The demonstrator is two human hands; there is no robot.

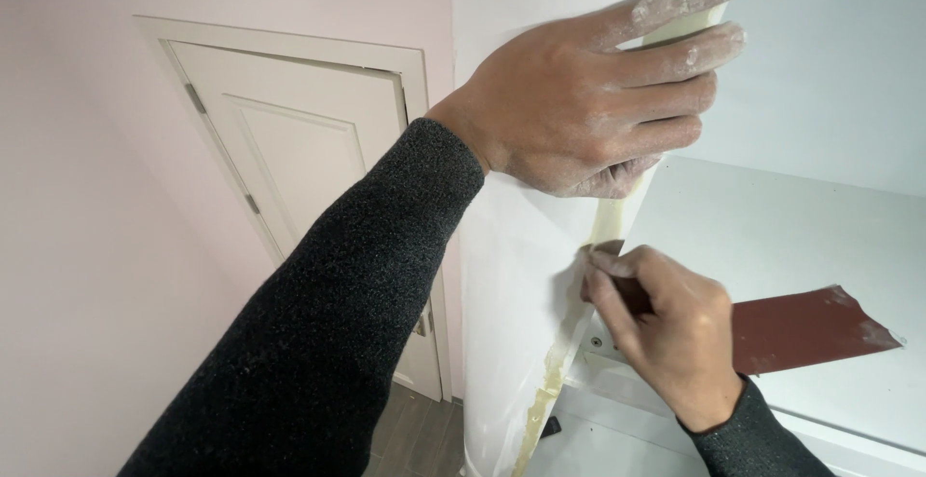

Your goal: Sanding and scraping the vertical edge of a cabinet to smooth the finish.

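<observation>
Sandpaper [805,327], reddish-brown, dusty, folded

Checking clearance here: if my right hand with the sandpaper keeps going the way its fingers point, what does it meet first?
The right hand points up-left with the sandpaper; its fingertips look already at the yellowish edge strip of the white panel, though depth is unclear.

Hands: two, left hand [579,101] above, right hand [666,332] below. Sandpaper sheet [801,327]: one, reddish-brown, in the lower grip. Yellowish edge strip [608,221]: one, between both grips. Panelled door [299,159]: one, left of upper grip.
</observation>
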